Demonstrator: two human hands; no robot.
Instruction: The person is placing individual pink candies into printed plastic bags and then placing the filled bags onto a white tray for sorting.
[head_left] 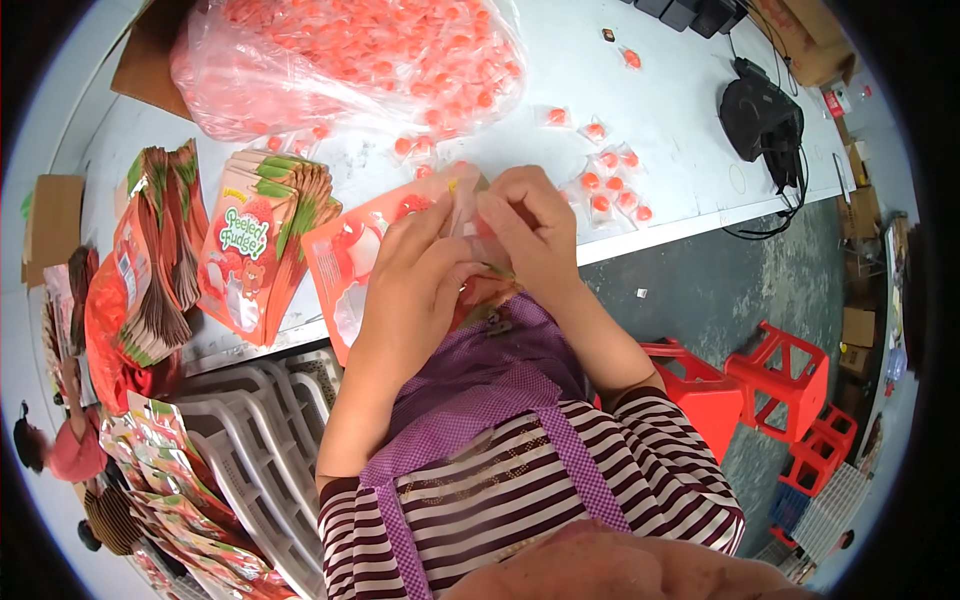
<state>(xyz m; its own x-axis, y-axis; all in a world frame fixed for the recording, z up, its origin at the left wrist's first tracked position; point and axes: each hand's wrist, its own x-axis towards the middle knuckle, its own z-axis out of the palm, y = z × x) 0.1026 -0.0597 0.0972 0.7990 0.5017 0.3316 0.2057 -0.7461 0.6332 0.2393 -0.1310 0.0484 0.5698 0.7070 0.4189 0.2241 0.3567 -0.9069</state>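
At the table's front edge, my left hand (pixel 410 275) and my right hand (pixel 540 225) are close together in front of the purple apron. Both hands have bent fingers closed on the edge of a pink printed candy pouch (pixel 487 300), which is partly hidden behind them. A pale, translucent part of it shows between the fingertips. Under and beside my left hand lies another pink pouch (pixel 340 255), flat on the table. Small wrapped red candies (pixel 607 188) are scattered to the right of my hands, with a few more just beyond them.
A large clear bag of wrapped candies (pixel 350 60) takes up the far table. Stacked flat pouches (pixel 250 250) lie at left. Below them are grey plastic crates (pixel 250 430). A black strapped device (pixel 765 115) and cable are at right, red stools (pixel 780 380) on the floor.
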